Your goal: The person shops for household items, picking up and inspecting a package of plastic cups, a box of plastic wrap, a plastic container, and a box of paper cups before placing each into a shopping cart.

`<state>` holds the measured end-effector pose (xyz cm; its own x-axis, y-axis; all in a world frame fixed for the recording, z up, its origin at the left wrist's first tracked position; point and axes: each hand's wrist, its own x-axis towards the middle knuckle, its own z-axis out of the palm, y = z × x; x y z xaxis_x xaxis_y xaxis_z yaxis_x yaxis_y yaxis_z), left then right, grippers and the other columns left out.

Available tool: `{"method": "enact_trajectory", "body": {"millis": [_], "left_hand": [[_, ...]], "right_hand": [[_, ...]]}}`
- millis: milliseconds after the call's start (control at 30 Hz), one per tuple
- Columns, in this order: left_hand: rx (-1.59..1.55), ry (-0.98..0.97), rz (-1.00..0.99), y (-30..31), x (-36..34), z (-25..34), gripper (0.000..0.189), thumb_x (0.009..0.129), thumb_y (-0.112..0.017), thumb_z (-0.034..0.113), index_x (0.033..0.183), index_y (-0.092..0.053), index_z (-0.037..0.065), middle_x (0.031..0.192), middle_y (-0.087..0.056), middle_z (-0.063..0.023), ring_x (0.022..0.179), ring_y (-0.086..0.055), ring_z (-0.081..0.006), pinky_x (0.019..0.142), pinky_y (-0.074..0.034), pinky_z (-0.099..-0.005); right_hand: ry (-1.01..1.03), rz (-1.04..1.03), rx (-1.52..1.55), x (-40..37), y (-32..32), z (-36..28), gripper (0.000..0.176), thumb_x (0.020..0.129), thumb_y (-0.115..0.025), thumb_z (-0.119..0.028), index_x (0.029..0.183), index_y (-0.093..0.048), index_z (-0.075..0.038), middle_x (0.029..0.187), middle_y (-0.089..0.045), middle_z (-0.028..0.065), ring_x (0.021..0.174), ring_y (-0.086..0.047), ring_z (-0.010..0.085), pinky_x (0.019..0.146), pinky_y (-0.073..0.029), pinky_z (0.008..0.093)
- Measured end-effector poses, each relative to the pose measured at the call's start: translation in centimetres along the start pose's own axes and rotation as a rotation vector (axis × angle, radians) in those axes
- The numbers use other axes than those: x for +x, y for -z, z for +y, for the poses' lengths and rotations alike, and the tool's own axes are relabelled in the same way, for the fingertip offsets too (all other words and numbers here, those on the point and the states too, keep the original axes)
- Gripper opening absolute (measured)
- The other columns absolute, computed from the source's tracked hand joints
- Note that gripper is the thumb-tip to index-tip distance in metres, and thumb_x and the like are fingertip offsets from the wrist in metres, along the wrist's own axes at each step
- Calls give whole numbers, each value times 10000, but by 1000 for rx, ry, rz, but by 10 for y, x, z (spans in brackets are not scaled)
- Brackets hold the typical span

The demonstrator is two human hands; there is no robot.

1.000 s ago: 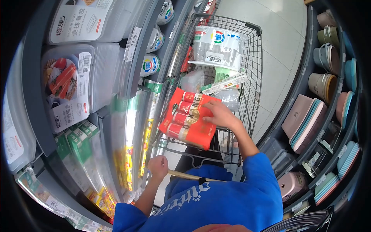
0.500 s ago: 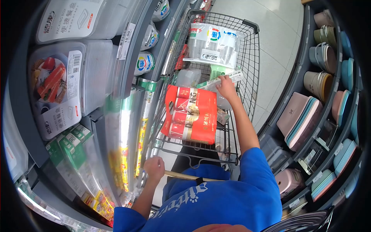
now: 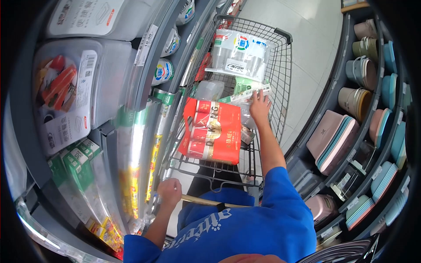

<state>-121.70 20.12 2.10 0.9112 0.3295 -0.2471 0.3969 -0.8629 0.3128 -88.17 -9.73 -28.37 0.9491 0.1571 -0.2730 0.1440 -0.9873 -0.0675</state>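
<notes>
My right hand (image 3: 260,104) reaches into the wire shopping cart (image 3: 287,65), fingers spread over the right end of a long thin white-and-green box (image 3: 239,95). My left hand (image 3: 169,191) is curled beside the wooden cart handle (image 3: 197,200); whether it holds anything is hidden. A red pack of cans or rolls (image 3: 215,131) lies nearest me in the cart. Behind the thin box are a clear plastic item (image 3: 209,90) and a light green item (image 3: 247,84). A wrapped pack of clear cups (image 3: 241,52) is at the cart's far end.
Shelves on the left hold stacked plastic food boxes (image 3: 66,87), green-topped packages (image 3: 81,160) and wrapped round packs (image 3: 162,71). Shelves on the right carry bins (image 3: 362,70), pink trays (image 3: 329,136) and stacked plates (image 3: 383,179). Tiled floor (image 3: 307,57) shows beyond the cart.
My right fingers have gone from gripping the thin box to spreading over it. The view has shifted slightly. My left hand stays curled near the handle.
</notes>
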Motion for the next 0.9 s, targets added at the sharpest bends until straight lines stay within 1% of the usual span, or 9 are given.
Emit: {"method": "enact_trajectory", "body": {"millis": [67,100,200,300,467,667,767,833,900], "left_hand": [[-11,3,14,1,0,1,79,802,-658,83,733,-630,111,660,-618,-52,595,-598,-272,609,-430,-411],[-14,7,22,1,1,2,90,797,-652,83,720,-623,117,665,-617,-54,599,-597,-284,605,-429,-419],[-40,-4,65,-1,-1,0,95,794,-654,89,712,-616,119,672,-619,-59,607,-600,-290,602,-429,-421],[-81,-25,135,-5,-7,-6,100,797,-660,97,711,-611,110,674,-617,-61,613,-602,-283,603,-429,-418],[-123,-88,254,5,-8,-2,123,805,-662,98,705,-590,96,668,-606,-58,632,-610,-270,612,-433,-408],[-159,-124,367,1,-12,-8,127,823,-648,149,721,-598,93,709,-642,-72,689,-645,-284,653,-461,-419],[-204,-104,286,-1,-21,-6,120,832,-637,170,745,-620,89,740,-660,-86,726,-660,-308,674,-482,-444],[-247,-97,215,3,-16,-8,126,841,-626,189,766,-640,88,758,-669,-100,748,-666,-325,686,-494,-461],[-229,-152,136,8,-19,-10,131,849,-617,203,791,-659,93,773,-672,-111,761,-669,-334,687,-500,-476]], "right_hand": [[-36,-121,57,1,-11,1,656,881,-596,-227,1511,-424,-175,1645,-266,105,1295,-512,424,1098,-347,622],[-78,-278,277,4,1,-1,566,895,-563,-228,1454,-515,-151,1631,-293,122,1330,-486,445,1085,-367,623],[-1,-546,186,12,50,-24,467,884,-606,-232,1325,-627,-79,1503,-477,197,1268,-554,427,1040,-430,582],[33,-401,577,14,24,-37,401,868,-677,-246,1190,-683,-7,1260,-654,239,1170,-628,395,997,-485,497],[-69,-24,1064,-27,77,-77,346,872,-710,-180,1145,-671,28,1106,-701,227,1076,-663,376,953,-509,421],[171,165,1013,-144,187,-133,271,887,-689,-137,1102,-647,24,1100,-639,209,1087,-610,365,979,-467,425],[347,55,970,-206,225,-164,313,880,-699,-145,1137,-631,20,1143,-618,220,1128,-591,370,987,-460,425],[537,117,947,-243,239,-185,321,890,-717,-143,1161,-630,6,1100,-649,170,1062,-637,311,943,-507,392],[686,-22,882,-278,250,-194,361,885,-728,-172,1187,-620,-7,1141,-635,174,1080,-629,323,954,-506,400]]}}
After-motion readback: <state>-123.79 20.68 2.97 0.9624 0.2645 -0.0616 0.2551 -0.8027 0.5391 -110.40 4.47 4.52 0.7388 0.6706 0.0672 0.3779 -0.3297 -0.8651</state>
